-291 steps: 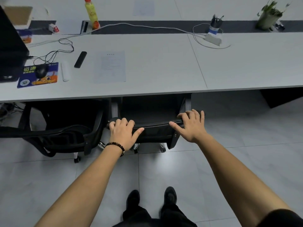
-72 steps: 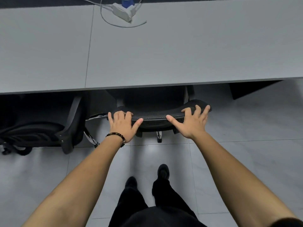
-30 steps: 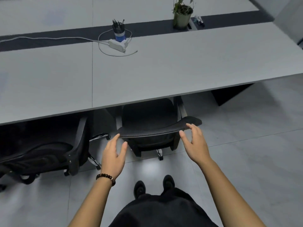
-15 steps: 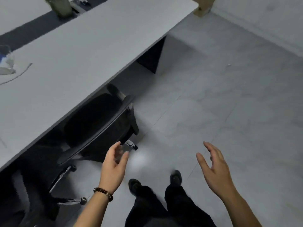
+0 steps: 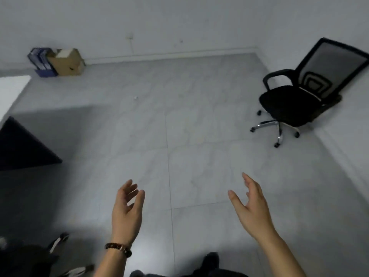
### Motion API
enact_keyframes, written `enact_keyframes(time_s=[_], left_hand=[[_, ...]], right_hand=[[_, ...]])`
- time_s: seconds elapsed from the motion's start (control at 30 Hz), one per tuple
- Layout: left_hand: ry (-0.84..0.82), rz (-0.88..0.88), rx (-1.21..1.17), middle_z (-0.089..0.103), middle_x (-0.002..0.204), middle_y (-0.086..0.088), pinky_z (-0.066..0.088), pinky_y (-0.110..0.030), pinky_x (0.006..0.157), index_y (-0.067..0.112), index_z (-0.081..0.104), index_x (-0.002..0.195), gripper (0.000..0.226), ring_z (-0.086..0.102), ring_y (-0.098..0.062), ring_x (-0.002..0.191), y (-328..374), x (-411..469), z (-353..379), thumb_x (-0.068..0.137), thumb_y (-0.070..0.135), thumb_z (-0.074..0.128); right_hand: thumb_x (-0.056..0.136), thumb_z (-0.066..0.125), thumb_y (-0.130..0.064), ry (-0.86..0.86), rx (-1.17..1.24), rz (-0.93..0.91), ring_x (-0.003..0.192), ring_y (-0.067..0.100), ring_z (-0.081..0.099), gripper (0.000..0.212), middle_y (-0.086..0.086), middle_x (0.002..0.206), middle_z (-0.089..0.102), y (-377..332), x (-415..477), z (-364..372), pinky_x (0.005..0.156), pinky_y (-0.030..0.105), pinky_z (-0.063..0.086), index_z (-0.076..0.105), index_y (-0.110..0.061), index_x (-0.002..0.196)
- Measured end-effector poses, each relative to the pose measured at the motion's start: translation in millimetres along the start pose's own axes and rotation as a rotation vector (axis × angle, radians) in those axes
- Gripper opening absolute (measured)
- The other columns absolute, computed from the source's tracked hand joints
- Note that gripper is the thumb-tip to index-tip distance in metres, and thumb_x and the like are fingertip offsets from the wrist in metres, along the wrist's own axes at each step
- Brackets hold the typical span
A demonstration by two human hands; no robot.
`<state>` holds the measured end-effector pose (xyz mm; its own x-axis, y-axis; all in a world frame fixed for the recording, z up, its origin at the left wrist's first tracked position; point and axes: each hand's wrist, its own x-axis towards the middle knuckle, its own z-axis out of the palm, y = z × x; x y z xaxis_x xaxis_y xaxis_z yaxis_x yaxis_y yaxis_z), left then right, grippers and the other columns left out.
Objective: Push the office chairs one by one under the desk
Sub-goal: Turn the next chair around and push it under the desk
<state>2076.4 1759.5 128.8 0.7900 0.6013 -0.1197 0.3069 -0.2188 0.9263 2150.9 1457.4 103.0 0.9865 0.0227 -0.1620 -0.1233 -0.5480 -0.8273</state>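
A black mesh-backed office chair (image 5: pixel 295 102) with armrests and a chrome wheeled base stands alone at the far right, close to the wall. The white desk (image 5: pixel 10 88) shows only as a corner at the left edge, with its dark side panel (image 5: pixel 22 148) below. Part of a pushed-in chair (image 5: pixel 30 258) shows at the bottom left. My left hand (image 5: pixel 126 212), with a bead bracelet on the wrist, and my right hand (image 5: pixel 251 208) hover over the floor, fingers spread, holding nothing.
A cardboard box (image 5: pixel 66 61) and blue file holders (image 5: pixel 41 61) sit against the far wall at the left. Grey tiled floor (image 5: pixel 189 126) stretches between me and the lone chair. My shoes (image 5: pixel 209 260) are at the bottom edge.
My hands have left the back of the pushed-in chair and now hang free. My view has swung right, away from the desk, bringing the lone chair by the wall into sight.
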Motion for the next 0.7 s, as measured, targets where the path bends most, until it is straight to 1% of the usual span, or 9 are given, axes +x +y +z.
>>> enact_keyframes(time_s=[0.1,0.2,0.37,0.47,0.57,0.7], left_hand=[[-0.160,0.082,0.010,0.059,0.123,0.006,0.046,-0.024,0.086,0.024,0.048,0.131,0.044,0.057,-0.005,0.113,45.3,-2.9,94.0,0.090,0.021,0.062],[-0.285,0.156,0.049,0.059,0.122,0.010,0.045,-0.019,0.083,0.023,0.048,0.133,0.045,0.055,0.003,0.111,81.4,-1.0,170.5,0.090,0.022,0.062],[-0.430,0.210,0.098,0.060,0.123,0.009,0.047,-0.021,0.084,0.024,0.047,0.133,0.046,0.056,0.001,0.112,110.9,19.1,306.8,0.089,0.022,0.063],[-0.487,0.236,0.107,0.059,0.121,0.013,0.045,-0.016,0.082,0.023,0.047,0.133,0.046,0.056,0.003,0.111,134.7,39.5,399.1,0.090,0.022,0.062],[-0.541,0.246,0.084,0.059,0.122,0.012,0.048,-0.020,0.084,0.024,0.047,0.132,0.044,0.055,0.003,0.110,168.7,64.8,498.8,0.090,0.022,0.061],[-0.646,0.281,0.065,0.058,0.122,0.011,0.047,-0.016,0.080,0.025,0.046,0.132,0.043,0.056,0.000,0.110,243.0,90.0,628.1,0.091,0.024,0.060]], right_hand=[[0.092,0.060,-0.046,0.112,0.024,0.041,0.140,0.009,0.037,0.067,-0.017,0.151,0.033,30.9,22.8,-71.7,0.114,0.040,0.037,0.030,-0.036,0.151],[0.092,0.064,-0.040,0.229,0.068,0.075,0.139,0.009,0.040,0.065,-0.014,0.148,0.038,62.3,44.6,-125.9,0.114,0.043,0.038,0.034,-0.032,0.149],[0.092,0.063,-0.041,0.353,0.096,0.158,0.138,0.011,0.040,0.066,-0.007,0.149,0.040,124.6,98.4,-196.5,0.113,0.042,0.039,0.035,-0.026,0.150],[0.092,0.064,-0.036,0.424,0.086,0.204,0.137,0.013,0.043,0.065,-0.006,0.148,0.042,158.5,152.7,-246.8,0.112,0.043,0.040,0.037,-0.023,0.150],[0.092,0.063,-0.038,0.464,0.043,0.243,0.134,0.022,0.046,0.063,-0.001,0.146,0.043,185.4,220.6,-314.2,0.110,0.047,0.042,0.039,-0.020,0.148],[0.090,0.059,-0.048,0.548,-0.032,0.261,0.131,0.022,0.048,0.065,0.002,0.145,0.044,201.5,294.1,-419.4,0.106,0.048,0.045,0.041,-0.021,0.146]])
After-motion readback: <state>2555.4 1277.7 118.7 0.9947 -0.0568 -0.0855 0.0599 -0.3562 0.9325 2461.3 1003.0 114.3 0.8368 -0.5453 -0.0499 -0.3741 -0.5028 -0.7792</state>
